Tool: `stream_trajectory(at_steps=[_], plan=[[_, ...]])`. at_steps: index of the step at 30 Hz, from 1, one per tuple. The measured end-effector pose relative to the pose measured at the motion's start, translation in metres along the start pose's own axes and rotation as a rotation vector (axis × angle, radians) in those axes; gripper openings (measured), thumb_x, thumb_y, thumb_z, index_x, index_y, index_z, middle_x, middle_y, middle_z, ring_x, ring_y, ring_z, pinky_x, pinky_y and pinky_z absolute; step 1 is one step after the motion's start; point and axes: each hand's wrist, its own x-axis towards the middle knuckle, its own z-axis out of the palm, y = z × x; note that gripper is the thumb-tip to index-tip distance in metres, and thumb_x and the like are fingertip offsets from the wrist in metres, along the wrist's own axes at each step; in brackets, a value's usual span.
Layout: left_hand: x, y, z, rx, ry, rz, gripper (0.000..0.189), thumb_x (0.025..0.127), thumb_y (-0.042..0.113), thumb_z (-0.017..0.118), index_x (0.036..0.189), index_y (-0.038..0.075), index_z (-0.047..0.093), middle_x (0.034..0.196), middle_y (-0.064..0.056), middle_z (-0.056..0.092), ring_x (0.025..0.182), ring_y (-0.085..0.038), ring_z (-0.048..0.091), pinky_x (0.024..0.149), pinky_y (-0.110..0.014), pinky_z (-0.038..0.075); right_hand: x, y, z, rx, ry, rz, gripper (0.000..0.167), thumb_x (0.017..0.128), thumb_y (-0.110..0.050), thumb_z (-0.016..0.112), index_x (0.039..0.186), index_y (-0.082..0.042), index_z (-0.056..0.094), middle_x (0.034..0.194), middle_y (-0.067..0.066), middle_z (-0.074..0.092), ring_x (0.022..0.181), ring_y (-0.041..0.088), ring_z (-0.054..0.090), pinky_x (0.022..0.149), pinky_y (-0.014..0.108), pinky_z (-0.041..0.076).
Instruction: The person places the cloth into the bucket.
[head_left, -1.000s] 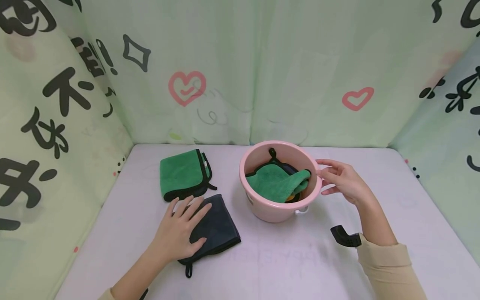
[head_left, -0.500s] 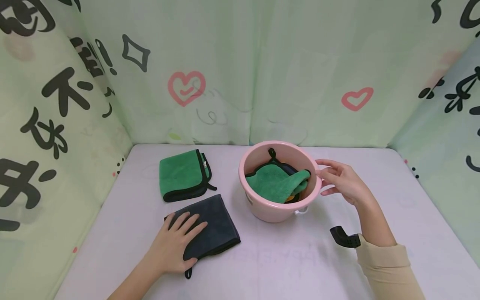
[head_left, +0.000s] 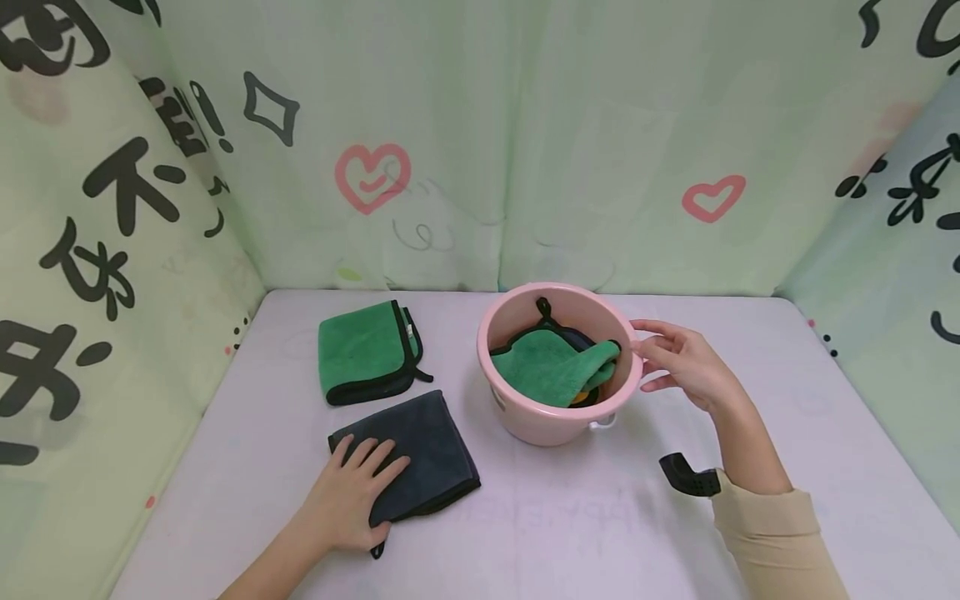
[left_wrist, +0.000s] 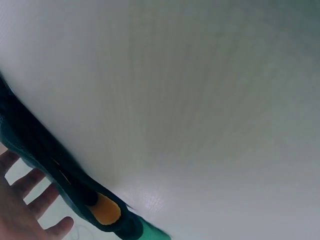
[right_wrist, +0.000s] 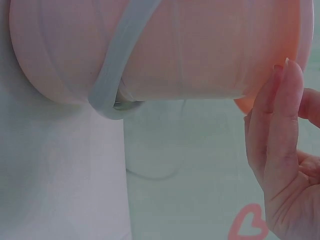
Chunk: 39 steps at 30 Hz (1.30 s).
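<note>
My left hand (head_left: 348, 500) lies spread over the near left part of a folded dark navy towel (head_left: 423, 450), with the thumb by its lower edge and hanging loop. In the left wrist view the towel (left_wrist: 50, 155) appears side-on beside the left hand (left_wrist: 20, 205), and orange shows between its layers. My right hand (head_left: 686, 362) touches the right rim of a pink bucket (head_left: 543, 429) with extended fingers. In the right wrist view those fingertips meet the bucket (right_wrist: 200, 50) near its rim. Inside the bucket is a crumpled green cloth (head_left: 551, 367) with black trim.
A folded green towel (head_left: 363, 350) with black edging lies behind the navy one. The white table (head_left: 570, 525) is enclosed by pale green curtains (head_left: 600, 125) at the back and sides. A pale handle (right_wrist: 117, 65) hangs against the bucket's side.
My left hand has slid back toward the near left over the navy towel, its thumb now at the towel's lower edge. The right hand and the bucket have stayed put.
</note>
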Motion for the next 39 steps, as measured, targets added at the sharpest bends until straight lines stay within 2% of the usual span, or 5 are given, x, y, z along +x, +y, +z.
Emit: stream_trajectory(at_steps=[10,19,24,29,39], plan=[[0.004,0.002,0.004,-0.008,0.006,-0.002,0.067,0.063,0.047,0.065,0.123,0.018,0.056,0.124,-0.011,0.051,0.108,-0.031,0.045,0.095,-0.055,0.031,-0.001,0.001,0.000,-0.001,0.000,-0.010,0.057,0.092,-0.028,0.054,0.138,-0.001,0.032,0.088,-0.005,0.062,0.071,0.012,0.062,0.062,0.034,0.056],[0.009,-0.002,0.008,0.003,0.111,0.065,0.060,0.062,0.040,0.071,0.117,0.018,0.059,0.112,-0.011,0.052,0.095,-0.030,0.047,0.090,-0.052,0.035,0.000,0.001,-0.001,0.000,0.000,-0.022,0.057,0.092,-0.027,0.054,0.138,0.000,0.032,0.087,-0.006,0.061,0.071,0.012,0.062,0.062,0.033,0.056],[0.012,-0.003,0.011,0.069,0.139,0.093,0.056,0.066,0.044,0.072,0.115,0.020,0.059,0.108,-0.009,0.052,0.092,-0.028,0.048,0.088,-0.048,0.038,0.000,0.001,-0.001,-0.002,0.002,-0.014,0.057,0.092,-0.027,0.054,0.138,-0.001,0.032,0.087,-0.006,0.061,0.071,0.012,0.062,0.062,0.033,0.056],[0.014,-0.003,0.010,0.113,0.140,0.084,0.051,0.068,0.044,0.074,0.112,0.024,0.059,0.104,-0.008,0.053,0.090,-0.028,0.050,0.088,-0.046,0.039,-0.001,0.000,-0.001,0.005,-0.003,-0.018,0.057,0.093,-0.026,0.053,0.138,0.000,0.032,0.087,-0.005,0.061,0.071,0.011,0.062,0.061,0.033,0.056],[0.022,-0.007,0.004,0.122,0.246,0.066,0.048,0.063,0.034,0.080,0.104,0.023,0.059,0.093,-0.007,0.054,0.080,-0.026,0.052,0.083,-0.045,0.043,0.000,-0.001,0.001,0.005,-0.005,-0.008,0.058,0.092,-0.028,0.055,0.138,-0.001,0.032,0.087,-0.006,0.061,0.071,0.012,0.062,0.062,0.033,0.056]])
